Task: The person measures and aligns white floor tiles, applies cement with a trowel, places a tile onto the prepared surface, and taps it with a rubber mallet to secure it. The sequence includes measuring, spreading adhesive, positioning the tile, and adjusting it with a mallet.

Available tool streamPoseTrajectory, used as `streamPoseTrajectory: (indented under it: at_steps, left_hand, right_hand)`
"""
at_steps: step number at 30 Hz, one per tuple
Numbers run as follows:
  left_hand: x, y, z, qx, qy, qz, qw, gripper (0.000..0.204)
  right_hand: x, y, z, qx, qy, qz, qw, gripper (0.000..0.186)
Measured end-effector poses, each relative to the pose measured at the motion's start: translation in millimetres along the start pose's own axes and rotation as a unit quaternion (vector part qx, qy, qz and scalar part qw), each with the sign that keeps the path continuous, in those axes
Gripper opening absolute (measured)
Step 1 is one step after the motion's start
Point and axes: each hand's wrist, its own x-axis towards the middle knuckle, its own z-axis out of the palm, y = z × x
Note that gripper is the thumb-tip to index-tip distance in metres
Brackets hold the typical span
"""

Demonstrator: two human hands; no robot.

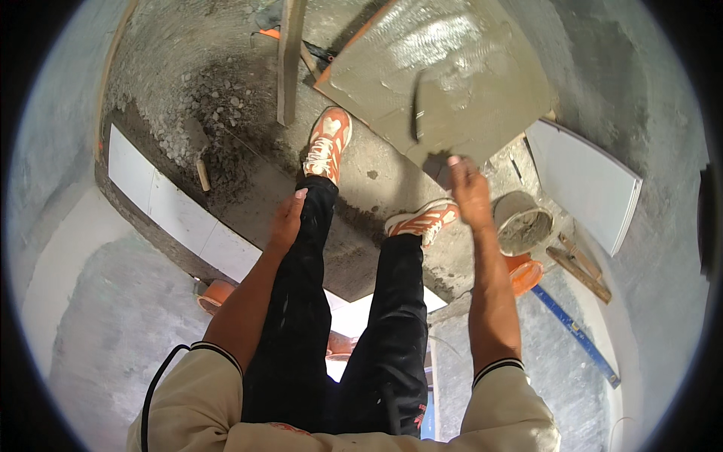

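Several containers sit around a person who looks down at their own legs and a rough, dusty floor (373, 173). To the right, just beside the right forearm, a round grey bucket (500, 214) holds wet grey mortar (526, 232), well below its rim, with more smeared on the inner wall. Just below it is a smaller orange tub (521, 279); its contents are hard to make out. Near the left elbow is another orange container (217, 294), mostly hidden by the arm, and a reddish container (342, 346) shows in part between the legs; what either holds cannot be told.

A large slab (369, 83) lies on the floor beyond the shoes, at upper centre-right, its upper face thickly spread with wet grey mortar and its edge orange. The right hand (470, 193) is over its near corner, fingers curled and thumb uppermost; whether it grips a tool cannot be told. The left hand (285, 219), slightly blurred, is released and empty beside the left black trouser leg.

Right of the slab leans a stack of white panels (584, 184). Below, near the orange tub, are wooden pieces (578, 273) and a blue spirit level (576, 335).
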Motion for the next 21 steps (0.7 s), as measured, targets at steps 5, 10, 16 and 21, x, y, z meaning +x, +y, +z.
streamPoseTrajectory:
  at_steps: [5,10,16,21]
  left_hand:
    - [-2.3,-1.4,9.3,0.070,-0.027,0.032,0.997,0.064]
    - [-7.2,14.3,22.5,0.134,-0.029,0.062,0.989,0.063]
    - [1.6,8.2,24.2,0.182,-0.041,0.090,0.978,0.060]
    - [-0.6,3.7,23.6,0.193,-0.031,0.084,0.977,0.058]
  right_hand:
    - [-90.2,47.8,56.2,0.032,-0.098,0.050,0.993,0.047]
    - [-145.6,119.5,139.1,0.120,0.130,0.095,0.980,0.038]
    - [-89.1,101.2,195.1,0.194,0.186,0.118,0.956,0.039]
    - [-110.4,84.2,218.5,0.201,0.089,0.166,0.961,0.038]
